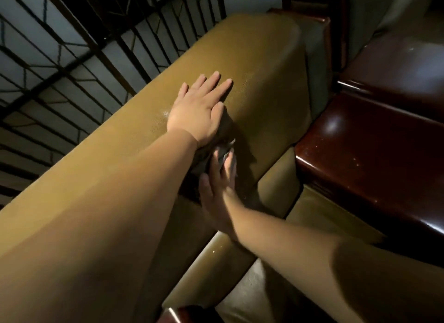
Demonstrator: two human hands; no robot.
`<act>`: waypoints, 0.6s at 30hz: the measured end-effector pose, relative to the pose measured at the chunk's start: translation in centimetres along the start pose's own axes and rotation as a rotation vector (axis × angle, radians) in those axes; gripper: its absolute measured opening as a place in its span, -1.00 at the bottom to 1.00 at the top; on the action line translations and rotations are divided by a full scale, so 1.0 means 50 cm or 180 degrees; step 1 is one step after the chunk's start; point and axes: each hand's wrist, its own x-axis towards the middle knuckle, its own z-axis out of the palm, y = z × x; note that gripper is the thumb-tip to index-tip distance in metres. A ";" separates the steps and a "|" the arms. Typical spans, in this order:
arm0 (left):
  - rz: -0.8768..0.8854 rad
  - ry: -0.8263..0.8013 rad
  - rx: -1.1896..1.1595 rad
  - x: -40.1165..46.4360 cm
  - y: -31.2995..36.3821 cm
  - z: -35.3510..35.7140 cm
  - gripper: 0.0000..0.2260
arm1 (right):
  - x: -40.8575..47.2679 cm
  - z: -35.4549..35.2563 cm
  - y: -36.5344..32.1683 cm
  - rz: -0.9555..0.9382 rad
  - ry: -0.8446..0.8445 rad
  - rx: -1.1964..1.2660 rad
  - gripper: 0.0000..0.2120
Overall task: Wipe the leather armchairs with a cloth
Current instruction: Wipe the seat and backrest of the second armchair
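Observation:
An olive-tan leather armchair (262, 65) fills the middle of the head view, its broad backrest top running from lower left to upper right. My left hand (199, 108) lies flat on that top with straight fingers. Just below it, on the front face of the backrest, my right hand (219, 190) presses a dark grey cloth (219, 154) against the leather with straight fingers. Most of the cloth is hidden under my left wrist and right fingers. The right hand is motion-blurred.
A glossy dark-red wooden armrest (374, 159) borders the chair on the right, with a second chair's armrest (403, 65) beyond it. A black metal window grille (72, 58) stands behind the backrest. The seat cushion (259, 289) lies below.

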 end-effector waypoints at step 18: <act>-0.0362 0.0405 0.0379 -0.322 -0.117 0.001 -0.42 | 0.139 -0.076 0.029 0.1026 0.0009 -0.0269 -0.46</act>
